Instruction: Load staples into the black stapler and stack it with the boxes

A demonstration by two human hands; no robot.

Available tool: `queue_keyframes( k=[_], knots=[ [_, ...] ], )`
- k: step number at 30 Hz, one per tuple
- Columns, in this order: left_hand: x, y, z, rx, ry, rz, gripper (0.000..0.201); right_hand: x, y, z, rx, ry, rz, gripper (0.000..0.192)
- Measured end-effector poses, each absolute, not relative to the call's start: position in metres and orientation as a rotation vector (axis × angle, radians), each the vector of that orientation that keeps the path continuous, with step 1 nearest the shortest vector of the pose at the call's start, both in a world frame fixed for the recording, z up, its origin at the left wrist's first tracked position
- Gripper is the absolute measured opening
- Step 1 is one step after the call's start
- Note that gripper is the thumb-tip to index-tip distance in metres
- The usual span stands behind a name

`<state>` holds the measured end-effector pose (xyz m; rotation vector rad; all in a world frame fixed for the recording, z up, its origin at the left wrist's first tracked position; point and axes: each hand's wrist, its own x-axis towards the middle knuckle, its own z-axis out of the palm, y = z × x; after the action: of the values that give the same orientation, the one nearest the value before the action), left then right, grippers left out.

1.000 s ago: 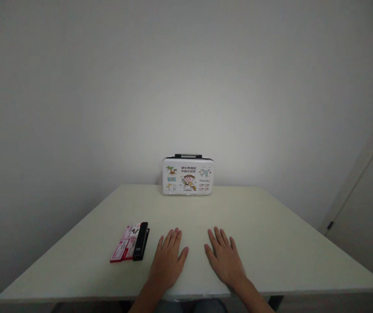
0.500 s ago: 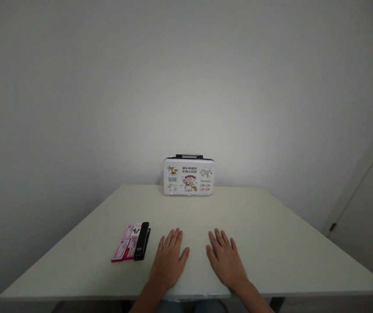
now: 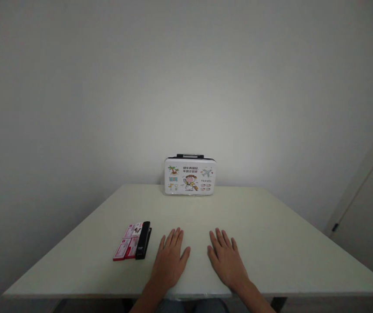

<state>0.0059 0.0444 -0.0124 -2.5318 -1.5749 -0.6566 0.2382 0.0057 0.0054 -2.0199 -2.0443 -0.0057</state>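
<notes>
Lying flat on the table, palms down, fingers spread and holding nothing: left hand, right hand. Sitting just left of the left hand, black stapler, long axis running away from the viewer, beside red boxes, print perhaps too small to read. Standing at the far edge, small case reading "TRAVEL".

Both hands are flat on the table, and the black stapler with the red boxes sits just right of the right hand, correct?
Not quite. In the head view the stapler and red boxes lie left of the left hand. Both hands, right hand too, rest flat on the table.
</notes>
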Motion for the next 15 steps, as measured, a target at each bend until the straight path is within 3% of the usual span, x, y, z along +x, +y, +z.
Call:
queue_keyframes(
  k=[15],
  knots=[
    [0.0061,0.0451,-0.0130,-2.515,-1.587,-0.638,0.058,0.2393,0.0086,0.0011,-2.014,-2.027,-0.047,0.063]
  ],
)
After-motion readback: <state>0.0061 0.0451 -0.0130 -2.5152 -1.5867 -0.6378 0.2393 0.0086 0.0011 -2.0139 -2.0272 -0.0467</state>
